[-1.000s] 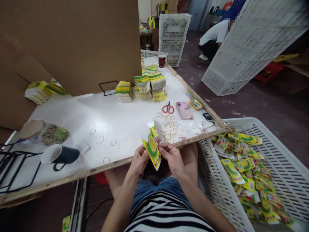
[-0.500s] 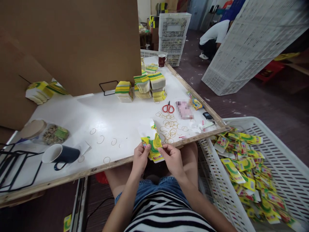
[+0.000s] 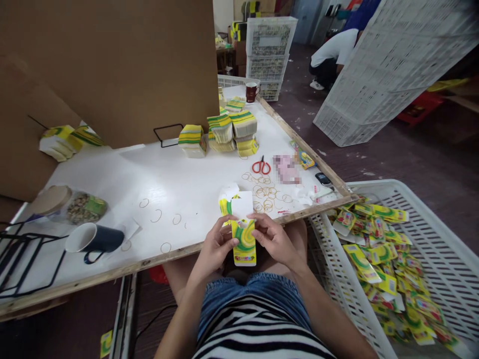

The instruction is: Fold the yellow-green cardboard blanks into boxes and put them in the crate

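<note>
Both my hands hold a small stack of yellow and green printed cards [image 3: 244, 242] upright over my lap, at the near edge of the white table [image 3: 123, 184]. My left hand [image 3: 217, 244] pinches the stack's left side. My right hand [image 3: 271, 237] grips its right side, fingers curled. A white flap sticks up at the top of the stack. Loose rubber bands [image 3: 266, 194] lie on the table just beyond my hands.
A white crate [image 3: 422, 209] at my right holds several loose cards [image 3: 377, 254]. Banded card stacks [image 3: 232, 130], red scissors [image 3: 261, 166], a dark mug [image 3: 93, 239], a lidded jar [image 3: 69, 205] and a wire rack [image 3: 22, 259] are on the table. Cardboard stands behind. A person crouches at the far back.
The cards went from tilted edge-on, to lying low and flat, to standing face-up toward me. My hands shifted slightly toward my lap.
</note>
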`<action>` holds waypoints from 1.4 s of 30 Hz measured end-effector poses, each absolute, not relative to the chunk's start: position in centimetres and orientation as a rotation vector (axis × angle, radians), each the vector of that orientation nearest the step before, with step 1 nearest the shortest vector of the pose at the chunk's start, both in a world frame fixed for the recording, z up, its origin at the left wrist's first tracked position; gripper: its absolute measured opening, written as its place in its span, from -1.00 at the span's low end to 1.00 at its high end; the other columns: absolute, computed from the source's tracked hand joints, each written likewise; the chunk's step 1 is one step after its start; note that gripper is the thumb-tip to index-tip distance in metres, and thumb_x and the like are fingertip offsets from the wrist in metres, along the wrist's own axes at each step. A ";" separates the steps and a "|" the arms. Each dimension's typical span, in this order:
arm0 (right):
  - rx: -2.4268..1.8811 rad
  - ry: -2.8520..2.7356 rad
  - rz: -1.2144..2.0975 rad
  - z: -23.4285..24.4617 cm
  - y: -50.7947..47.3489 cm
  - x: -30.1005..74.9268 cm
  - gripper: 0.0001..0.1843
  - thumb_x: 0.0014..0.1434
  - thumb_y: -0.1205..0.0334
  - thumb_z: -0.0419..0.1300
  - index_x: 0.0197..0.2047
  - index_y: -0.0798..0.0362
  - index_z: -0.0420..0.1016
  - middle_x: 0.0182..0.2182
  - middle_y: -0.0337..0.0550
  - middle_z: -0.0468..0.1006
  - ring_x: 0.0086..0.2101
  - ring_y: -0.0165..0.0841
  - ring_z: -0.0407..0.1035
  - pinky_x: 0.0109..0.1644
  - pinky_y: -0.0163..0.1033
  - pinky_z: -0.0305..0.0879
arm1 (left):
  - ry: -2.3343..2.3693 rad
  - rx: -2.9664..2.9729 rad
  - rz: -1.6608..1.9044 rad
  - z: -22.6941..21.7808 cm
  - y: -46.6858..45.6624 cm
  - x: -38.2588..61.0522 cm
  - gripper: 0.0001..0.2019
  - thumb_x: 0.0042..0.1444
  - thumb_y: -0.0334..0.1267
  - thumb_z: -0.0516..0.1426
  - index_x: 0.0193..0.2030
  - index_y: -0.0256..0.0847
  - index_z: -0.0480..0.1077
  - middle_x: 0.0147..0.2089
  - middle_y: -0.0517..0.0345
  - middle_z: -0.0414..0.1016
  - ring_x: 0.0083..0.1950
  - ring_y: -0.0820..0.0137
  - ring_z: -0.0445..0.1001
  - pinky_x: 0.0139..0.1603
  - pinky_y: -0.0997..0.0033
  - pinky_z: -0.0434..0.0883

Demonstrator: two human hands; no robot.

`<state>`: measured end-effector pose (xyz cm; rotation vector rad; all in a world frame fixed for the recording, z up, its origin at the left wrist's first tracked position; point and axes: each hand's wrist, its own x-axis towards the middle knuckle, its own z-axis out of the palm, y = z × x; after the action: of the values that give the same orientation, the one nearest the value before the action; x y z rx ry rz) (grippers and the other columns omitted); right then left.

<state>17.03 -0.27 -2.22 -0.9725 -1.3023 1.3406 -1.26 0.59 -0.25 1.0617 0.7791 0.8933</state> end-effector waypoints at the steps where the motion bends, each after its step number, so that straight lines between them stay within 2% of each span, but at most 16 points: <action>1: -0.977 -1.340 1.327 -2.1 -0.2 17.3 -0.73 0.21 0.12 0.16 -0.03 -0.02 0.41 -0.26 -0.18 0.49 -0.26 -0.34 0.41 -0.19 -0.28 0.34 | 0.757 1.047 0.880 -0.2 0.5 -1.3 -0.60 0.05 -0.28 0.26 0.00 -0.14 0.22 -0.16 0.07 0.55 -0.22 0.33 0.55 -0.24 0.42 0.46; 4: -1.024 -1.430 1.246 -1.8 0.0 17.9 -0.81 0.23 0.10 0.13 -0.23 0.03 0.46 -0.36 -0.20 0.48 -0.33 -0.35 0.38 -0.24 -0.28 0.30 | 0.713 1.002 0.854 -0.3 0.2 -1.1 -0.61 0.01 -0.33 0.29 -0.09 -0.15 0.22 -0.23 0.12 0.57 -0.26 0.37 0.56 -0.27 0.47 0.45; 6: -1.054 -1.472 1.169 -1.8 0.1 17.9 -0.78 0.23 0.09 0.13 -0.32 0.04 0.47 -0.41 -0.19 0.47 -0.35 -0.33 0.36 -0.24 -0.27 0.30 | 0.707 0.965 0.843 -0.4 0.1 -1.1 -0.48 -0.01 -0.32 0.31 0.04 -0.10 0.17 -0.21 0.11 0.57 -0.28 0.35 0.57 -0.30 0.45 0.46; 7: -1.063 -1.467 1.139 -1.9 0.1 17.9 -0.79 0.23 0.09 0.13 -0.33 0.03 0.47 -0.40 -0.18 0.48 -0.34 -0.32 0.36 -0.22 -0.26 0.30 | 0.713 0.952 0.835 -0.5 0.0 -1.0 -0.38 -0.01 -0.31 0.31 0.14 -0.05 0.11 -0.19 0.10 0.58 -0.28 0.33 0.58 -0.31 0.44 0.46; 9: -1.073 -1.393 1.124 -2.0 0.1 17.5 -0.81 0.22 0.10 0.15 -0.17 0.00 0.48 -0.33 -0.15 0.51 -0.30 -0.31 0.39 -0.19 -0.25 0.32 | 0.739 0.949 0.821 -0.6 0.1 -1.0 -0.24 -0.02 -0.30 0.31 0.25 0.00 0.00 -0.16 0.08 0.58 -0.26 0.30 0.58 -0.32 0.43 0.47; 11: -1.088 -1.312 1.129 -2.1 0.1 17.3 -0.67 0.22 0.11 0.16 0.04 -0.05 0.40 -0.23 -0.13 0.53 -0.26 -0.30 0.41 -0.17 -0.22 0.35 | 0.767 0.969 0.825 -0.6 0.2 -1.0 -0.29 -0.02 -0.28 0.31 0.23 -0.07 0.08 -0.14 0.04 0.57 -0.23 0.29 0.58 -0.30 0.43 0.48; 12: -1.094 -1.313 1.116 -2.0 0.1 17.3 -0.64 0.22 0.11 0.15 0.09 -0.08 0.39 -0.19 -0.12 0.53 -0.22 -0.28 0.42 -0.14 -0.20 0.35 | 0.783 0.985 0.839 -0.6 0.3 -0.9 -0.36 -0.02 -0.27 0.31 0.18 -0.11 0.16 -0.13 0.02 0.57 -0.22 0.29 0.58 -0.28 0.43 0.48; 13: -1.096 -1.346 1.083 -1.9 0.2 17.3 -0.66 0.23 0.11 0.14 0.07 -0.08 0.42 -0.17 -0.10 0.53 -0.18 -0.26 0.41 -0.09 -0.16 0.34 | 0.803 1.002 0.856 -0.6 0.3 -0.9 -0.43 -0.02 -0.26 0.31 0.13 -0.15 0.22 -0.14 0.02 0.57 -0.22 0.30 0.57 -0.26 0.42 0.48; 16: -1.090 -1.473 0.952 -1.2 0.2 18.0 -0.72 0.25 0.05 0.09 -0.18 -0.04 0.60 -0.17 -0.05 0.50 -0.08 -0.19 0.35 0.02 -0.09 0.27 | 0.904 1.079 0.879 -0.6 0.4 -0.6 -0.53 -0.01 -0.25 0.29 0.06 -0.19 0.31 -0.16 0.04 0.58 -0.29 0.35 0.56 -0.31 0.45 0.47; 18: -1.116 -1.486 1.003 -0.9 0.3 18.4 -0.68 0.26 0.03 0.08 -0.19 -0.02 0.61 -0.27 -0.08 0.48 -0.18 -0.23 0.36 -0.08 -0.14 0.30 | 0.973 1.127 0.900 -0.8 0.3 -0.4 -0.56 0.01 -0.24 0.27 0.05 -0.19 0.34 -0.15 0.06 0.57 -0.34 0.38 0.54 -0.36 0.48 0.45; 20: -1.165 -1.473 1.152 -0.9 0.3 18.6 -0.70 0.22 0.07 0.13 -0.08 -0.01 0.55 -0.43 -0.21 0.41 -0.37 -0.33 0.33 -0.28 -0.25 0.29 | 1.015 1.162 0.923 -1.1 0.2 -0.3 -0.58 0.04 -0.24 0.25 0.07 -0.17 0.34 -0.10 0.04 0.56 -0.33 0.39 0.54 -0.34 0.47 0.46; 22: -1.197 -1.460 1.252 -1.3 0.3 18.5 -0.64 0.13 0.15 0.20 0.02 -0.01 0.45 -0.55 -0.34 0.30 -0.51 -0.42 0.22 -0.43 -0.33 0.18 | 1.019 1.184 0.922 -1.2 0.1 -0.2 -0.57 0.06 -0.26 0.22 0.10 -0.15 0.33 -0.04 0.02 0.54 -0.28 0.36 0.55 -0.26 0.41 0.49; 24: -1.224 -1.442 1.247 -1.6 0.4 18.0 -0.60 0.07 0.22 0.22 0.01 0.00 0.40 -0.61 -0.42 0.20 -0.58 -0.46 0.12 -0.50 -0.37 0.09 | 0.992 1.200 0.890 -1.2 0.1 -0.1 -0.55 0.09 -0.27 0.19 0.14 -0.14 0.29 -0.01 0.00 0.53 -0.21 0.32 0.56 -0.18 0.36 0.50; 30: -1.300 -1.428 1.099 -1.4 0.3 17.0 -0.72 0.05 0.31 0.14 -0.12 0.01 0.37 -0.63 -0.45 0.14 -0.61 -0.47 0.09 -0.53 -0.37 0.03 | 0.910 1.180 0.848 -0.6 0.2 -0.2 -0.54 0.13 -0.29 0.15 0.19 -0.16 0.24 0.06 -0.06 0.50 -0.01 0.25 0.52 0.05 0.25 0.43; 36: -1.349 -1.512 0.991 -1.6 0.2 16.6 -0.64 0.04 0.26 0.20 -0.05 -0.02 0.34 -0.62 -0.45 0.16 -0.60 -0.44 0.15 -0.48 -0.34 0.07 | 0.918 1.120 0.880 -0.9 0.4 0.0 -0.51 0.09 -0.26 0.20 0.17 -0.15 0.23 0.06 -0.06 0.49 -0.09 0.27 0.55 -0.06 0.29 0.48; 42: -1.413 -1.484 0.948 -2.0 0.1 16.4 -0.68 0.04 0.31 0.18 -0.08 0.00 0.35 -0.65 -0.46 0.16 -0.61 -0.44 0.13 -0.48 -0.33 0.06 | 0.924 1.143 0.871 -0.8 0.4 -0.1 -0.54 0.10 -0.28 0.19 0.15 -0.17 0.26 0.04 -0.05 0.51 -0.11 0.28 0.56 -0.07 0.32 0.48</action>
<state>16.36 0.14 -1.99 -1.4132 -1.4835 0.9481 -0.09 0.43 -0.78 1.1431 0.9236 0.8706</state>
